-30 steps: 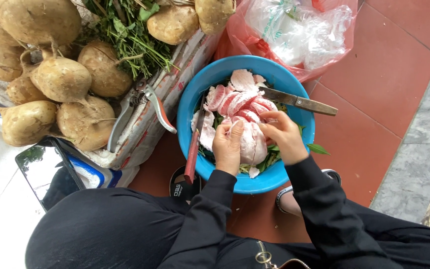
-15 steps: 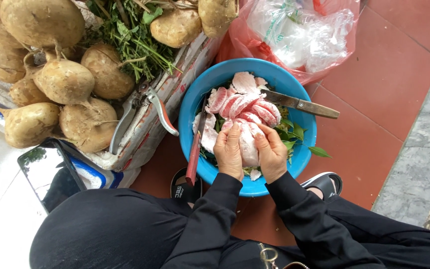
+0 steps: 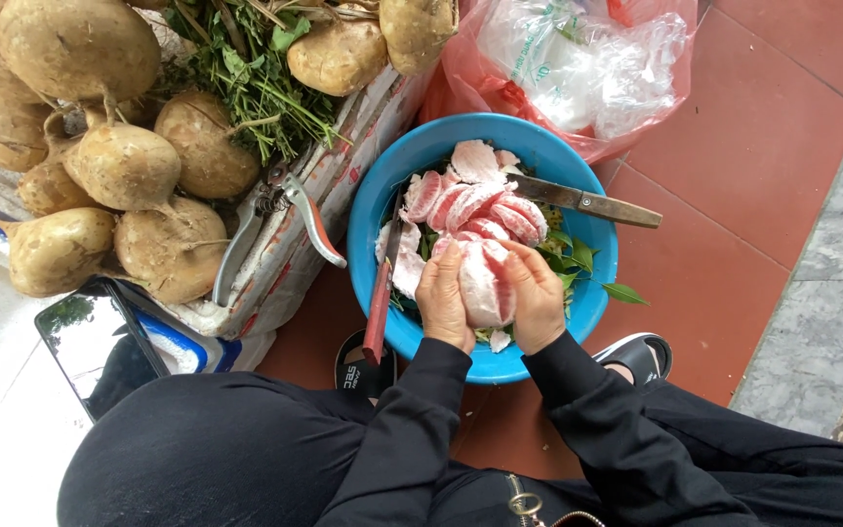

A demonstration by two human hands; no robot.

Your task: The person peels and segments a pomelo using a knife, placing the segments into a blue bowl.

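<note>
Fruit held between both hands over the bowl.
We grip the peeled pink fruit [image 3: 485, 283] with our left hand [image 3: 444, 298] and right hand [image 3: 537, 301], touching its sides, above the blue bowl [image 3: 382, 205].

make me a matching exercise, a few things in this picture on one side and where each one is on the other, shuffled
Things:
1. long knife with a brown wooden handle
2. peeled pink pomelo piece
3. metal pruning shears with grey handles
4. round blue plastic basin

Places:
A. on the white sack beside the brown tubers
B. lying across the basin's rim
C. on the red tiled floor
D. between both hands

Pairs: 1-B, 2-D, 3-A, 4-C
</note>
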